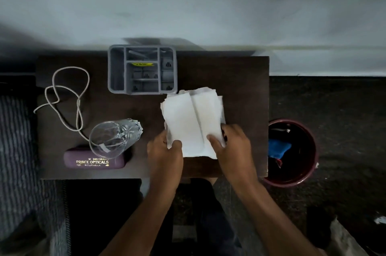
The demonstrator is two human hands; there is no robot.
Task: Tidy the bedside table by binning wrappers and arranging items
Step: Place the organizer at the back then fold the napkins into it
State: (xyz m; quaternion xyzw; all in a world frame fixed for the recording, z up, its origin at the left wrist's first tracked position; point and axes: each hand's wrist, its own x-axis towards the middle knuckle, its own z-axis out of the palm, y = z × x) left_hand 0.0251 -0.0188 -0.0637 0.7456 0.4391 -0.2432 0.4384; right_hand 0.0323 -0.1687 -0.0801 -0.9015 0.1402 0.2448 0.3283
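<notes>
A stack of white paper napkins [193,117] lies on the dark brown bedside table [240,80], right of middle. My left hand [165,151] grips its near left corner, thumb on top. My right hand [234,140] holds the near right edge, thumb pressed on the top sheet. A clear drinking glass [114,136] lies on its side at the left. A purple spectacle case [96,161] sits beside the glass at the near left. A white cord [69,97] is looped at the far left. A grey plastic organiser [117,67] stands at the back.
A dark red bin [313,151] stands on the floor right of the table, with blue and dark scraps inside. A striped fabric surface [14,140] borders the table's left side. The wall [188,5] runs behind the table.
</notes>
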